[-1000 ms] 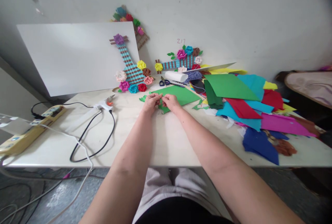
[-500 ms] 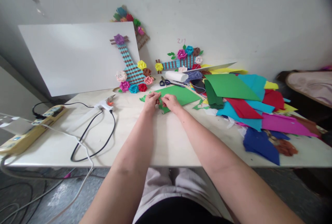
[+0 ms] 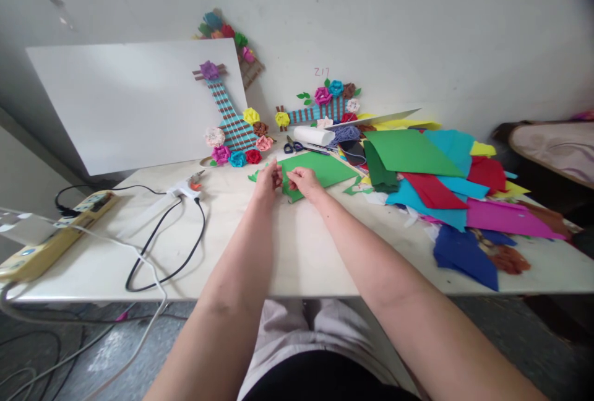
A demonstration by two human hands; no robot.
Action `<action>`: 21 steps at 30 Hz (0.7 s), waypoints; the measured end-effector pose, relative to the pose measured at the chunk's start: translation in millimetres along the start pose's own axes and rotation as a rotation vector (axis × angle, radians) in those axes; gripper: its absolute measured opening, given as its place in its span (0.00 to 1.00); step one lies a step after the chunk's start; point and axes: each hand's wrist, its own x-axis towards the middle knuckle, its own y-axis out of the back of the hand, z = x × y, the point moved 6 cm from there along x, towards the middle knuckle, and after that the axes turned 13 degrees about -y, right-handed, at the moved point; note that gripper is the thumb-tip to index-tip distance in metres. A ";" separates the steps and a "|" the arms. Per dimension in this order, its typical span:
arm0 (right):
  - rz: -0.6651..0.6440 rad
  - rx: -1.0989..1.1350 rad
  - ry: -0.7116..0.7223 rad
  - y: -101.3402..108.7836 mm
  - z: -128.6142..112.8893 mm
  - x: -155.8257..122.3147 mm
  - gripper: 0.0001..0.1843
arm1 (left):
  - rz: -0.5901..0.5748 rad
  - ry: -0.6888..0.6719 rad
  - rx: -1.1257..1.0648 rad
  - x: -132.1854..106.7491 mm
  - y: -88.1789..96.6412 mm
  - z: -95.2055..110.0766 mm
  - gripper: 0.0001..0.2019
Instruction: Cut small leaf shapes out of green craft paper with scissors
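Observation:
My left hand (image 3: 270, 178) is closed with its fingers bent together, and anything between them is too small to make out. Close beside it, my right hand (image 3: 302, 182) pinches thumb and fingers; what it grips is hidden. Both hover over the left end of a green sheet (image 3: 329, 169) on the table. Small green leaf-shaped cutouts (image 3: 253, 176) show just left of my left hand. Dark-handled scissors (image 3: 293, 147) rest behind the sheet, next to a white roll (image 3: 314, 135).
A white glue gun (image 3: 185, 189) with a black cord lies to the left, near a yellow power strip (image 3: 60, 234). Coloured sheets (image 3: 417, 153) pile up on the right. A flower-trimmed guitar craft (image 3: 234, 122) leans on a white board (image 3: 134, 104).
The two hands have come slightly apart, and the fingers of my left hand have lifted a little. The whole view has shifted slightly.

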 end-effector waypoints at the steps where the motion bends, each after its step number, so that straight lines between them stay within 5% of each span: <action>1: 0.009 0.009 -0.004 1.0 0.4 0.7 0.13 | -0.033 -0.005 -0.001 -0.4 -1.2 -0.2 0.19; 5: 0.012 0.030 -0.019 2.7 1.1 1.7 0.12 | -0.109 -0.050 0.040 -2.8 -3.3 0.4 0.14; 15: 0.018 0.034 -0.031 4.1 3.5 1.8 0.08 | -0.085 -0.112 0.061 -1.1 -1.2 1.8 0.13; 21: -0.107 0.121 0.019 -1.0 -2.1 -1.2 0.10 | -0.110 -0.061 -0.087 -4.4 -5.2 1.0 0.14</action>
